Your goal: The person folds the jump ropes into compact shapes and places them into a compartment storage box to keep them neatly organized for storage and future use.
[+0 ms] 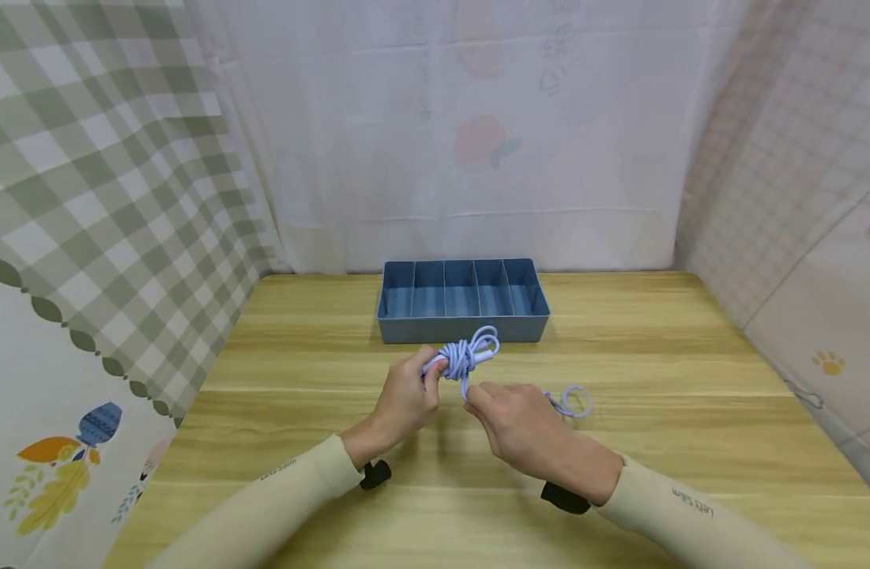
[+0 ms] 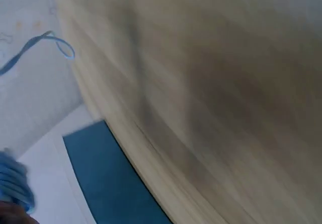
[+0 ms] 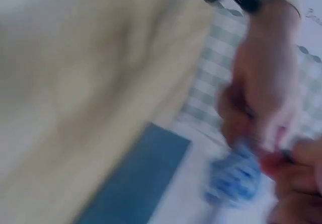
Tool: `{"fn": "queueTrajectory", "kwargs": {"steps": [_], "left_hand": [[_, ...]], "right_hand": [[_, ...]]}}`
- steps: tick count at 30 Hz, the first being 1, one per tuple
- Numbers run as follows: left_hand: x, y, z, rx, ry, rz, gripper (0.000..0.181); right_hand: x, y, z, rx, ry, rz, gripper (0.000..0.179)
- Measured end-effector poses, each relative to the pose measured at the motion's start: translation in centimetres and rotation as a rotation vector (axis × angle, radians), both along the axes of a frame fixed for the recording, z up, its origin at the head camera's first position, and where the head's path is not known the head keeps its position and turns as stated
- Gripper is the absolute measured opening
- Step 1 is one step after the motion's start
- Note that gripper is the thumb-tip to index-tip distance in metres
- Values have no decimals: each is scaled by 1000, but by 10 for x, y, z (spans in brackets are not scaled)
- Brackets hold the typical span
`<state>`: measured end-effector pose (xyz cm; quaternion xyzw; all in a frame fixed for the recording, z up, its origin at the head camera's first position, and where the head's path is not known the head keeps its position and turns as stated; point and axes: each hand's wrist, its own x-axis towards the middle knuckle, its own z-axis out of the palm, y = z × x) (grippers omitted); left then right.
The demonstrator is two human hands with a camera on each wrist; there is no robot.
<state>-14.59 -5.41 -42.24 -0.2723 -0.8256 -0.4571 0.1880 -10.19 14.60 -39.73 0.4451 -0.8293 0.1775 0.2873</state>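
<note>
A light blue cord [image 1: 459, 359] is wound into a thick bundle, with small loops and a pale, smooth, tube-like piece sticking out on its right side. My left hand [image 1: 406, 387] grips the bundle's left end between thumb and fingers. Below and to the right, my right hand [image 1: 516, 419] pinches the strand running down from the wraps. Past that hand the cord's loose end [image 1: 577, 401] curls into a loop. In the right wrist view the wound cord [image 3: 234, 176] is blurred beside both hands. The left wrist view catches only the edge of the bundle [image 2: 15, 181].
Behind the hands a blue-grey tray [image 1: 463, 330] with several side-by-side compartments stands on the wooden table [image 1: 299, 356]. A white curtain [image 1: 406, 158] hangs at the back, and a green checked cloth [image 1: 122, 158] closes the left side. Each wrist wears a black camera mount.
</note>
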Motion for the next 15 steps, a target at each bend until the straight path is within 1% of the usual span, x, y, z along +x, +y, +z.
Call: {"fn": "queueTrajectory", "kwargs": {"steps": [1,2,4,5,7,9,10,12,13,14,15], "left_hand": [[1,0,-1,-70,27,-9,12],[2,0,-2,-126,34,-31,12],[4,-1,-1,-217,2,-110,13],[5,-2,0,-249,-23,-166,12],[7,-5,-1,-285,-58,-301,13],[8,-8,-2,-291,-85,-439,12],[8,-8,-3,-283,-82,-501,12],[9,-8,-4,-252,-63,-616,11],[10,-8,-4,-223,-64,-665,11],[11,-7,-4,-188,-66,-708,11],[13,-6,-4,-148,-84,-743,11]], "right_hand": [[-1,2,6,45,17,13,32],[-3,5,12,86,18,30,29],[-9,11,21,162,-20,74,26],[-14,15,25,187,-40,106,24],[-24,23,31,209,-76,181,24],[-34,29,35,208,-127,259,24],[-38,31,36,199,-155,306,24],[-47,35,37,154,-259,413,20],[-51,36,37,118,-318,469,18],[-55,37,35,77,-380,523,16],[-60,38,33,30,-441,578,14]]}}
